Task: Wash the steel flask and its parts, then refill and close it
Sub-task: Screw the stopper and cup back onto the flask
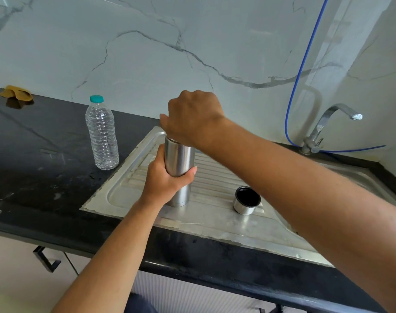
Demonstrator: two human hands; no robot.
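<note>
The steel flask [179,163] stands upright on the ribbed steel drainboard [215,215]. My left hand [164,179] grips its body around the middle. My right hand [192,118] covers the flask's top, fingers curled down around the stopper or neck, which is hidden under the hand. The flask's steel cup lid [246,201] sits upside down on the drainboard to the right, its dark inside facing up.
A clear plastic water bottle [102,136] with a teal cap stands on the black counter left of the drainboard. A yellow cloth [16,92] lies far left. The tap [328,127] and a blue hose [301,71] are at the right, above the sink basin.
</note>
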